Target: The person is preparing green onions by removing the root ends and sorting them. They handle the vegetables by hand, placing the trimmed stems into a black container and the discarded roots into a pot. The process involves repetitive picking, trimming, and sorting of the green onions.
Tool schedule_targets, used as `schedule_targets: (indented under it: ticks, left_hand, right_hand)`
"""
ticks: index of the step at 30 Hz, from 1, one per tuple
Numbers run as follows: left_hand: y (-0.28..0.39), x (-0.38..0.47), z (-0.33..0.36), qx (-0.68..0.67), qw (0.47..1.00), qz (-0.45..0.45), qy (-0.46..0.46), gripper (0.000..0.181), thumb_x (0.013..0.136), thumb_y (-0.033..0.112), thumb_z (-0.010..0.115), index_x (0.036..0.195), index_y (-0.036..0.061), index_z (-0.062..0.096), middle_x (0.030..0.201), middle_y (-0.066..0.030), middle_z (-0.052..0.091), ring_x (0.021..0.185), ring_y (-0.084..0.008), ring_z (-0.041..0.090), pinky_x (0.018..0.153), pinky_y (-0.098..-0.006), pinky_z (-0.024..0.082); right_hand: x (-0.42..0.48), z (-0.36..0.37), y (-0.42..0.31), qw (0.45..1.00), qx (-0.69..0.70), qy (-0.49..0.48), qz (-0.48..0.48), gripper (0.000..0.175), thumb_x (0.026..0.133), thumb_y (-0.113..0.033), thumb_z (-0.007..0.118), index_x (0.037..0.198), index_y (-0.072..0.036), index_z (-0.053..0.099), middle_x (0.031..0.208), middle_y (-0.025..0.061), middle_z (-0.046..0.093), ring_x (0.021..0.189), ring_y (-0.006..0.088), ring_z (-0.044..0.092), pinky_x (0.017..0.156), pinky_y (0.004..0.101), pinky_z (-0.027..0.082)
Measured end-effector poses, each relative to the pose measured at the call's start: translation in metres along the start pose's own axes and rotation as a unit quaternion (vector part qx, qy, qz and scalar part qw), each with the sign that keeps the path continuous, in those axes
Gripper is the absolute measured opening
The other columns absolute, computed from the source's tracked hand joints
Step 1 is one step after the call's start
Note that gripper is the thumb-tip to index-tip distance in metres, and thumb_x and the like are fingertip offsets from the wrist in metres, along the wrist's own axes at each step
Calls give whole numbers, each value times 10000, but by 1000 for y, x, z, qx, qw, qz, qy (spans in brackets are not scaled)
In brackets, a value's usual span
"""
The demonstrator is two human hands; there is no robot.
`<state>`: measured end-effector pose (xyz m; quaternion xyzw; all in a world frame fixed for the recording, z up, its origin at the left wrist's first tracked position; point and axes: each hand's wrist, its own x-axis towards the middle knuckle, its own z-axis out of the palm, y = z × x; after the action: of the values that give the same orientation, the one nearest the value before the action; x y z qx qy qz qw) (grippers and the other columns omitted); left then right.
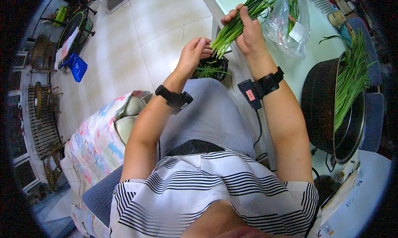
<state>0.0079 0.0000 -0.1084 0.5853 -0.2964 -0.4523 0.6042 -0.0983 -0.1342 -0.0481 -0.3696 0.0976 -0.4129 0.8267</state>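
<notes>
A bunch of long green leaves, which look like garlic chives (228, 36), is gripped in my right hand (252, 29) above the table's near edge. Its pale cut ends point down and to the left. My left hand (196, 51) is at those ends with its fingers curled; whether it pinches a stem is too small to tell. Below the ends, a bin with a black liner (221, 67) stands on the floor and holds green scraps (210, 71). Beyond my right hand lies a clear plastic bag (273, 29) with more chives (293, 11) inside.
A dark pot (317, 107) with many chives (351, 79) in it stands on the pale table (329, 45) at right. A floral cloth (93, 135) covers something on my left. Farther left are a blue bag (77, 67) and a slatted wooden seat (45, 113).
</notes>
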Motion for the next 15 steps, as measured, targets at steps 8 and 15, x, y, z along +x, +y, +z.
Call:
schedule_targets:
  ticks: [8,15]
  left_hand:
    - [22,-22,10,-4,995,-36,-91,103,851,96,531,874,-2,555,747,-30,581,657,-86,542,608,-197,441]
    - [24,-26,14,-14,996,-52,-69,82,847,80,518,826,4,543,718,-46,588,622,-95,557,578,-204,452]
  right_hand:
    - [-3,4,0,1000,-16,9,0,198,901,-255,461,851,-64,471,706,45,512,643,181,542,716,368,491]
    - [-6,12,-4,1000,-9,-5,22,216,893,-272,480,801,-79,451,647,4,442,589,132,466,676,336,462]
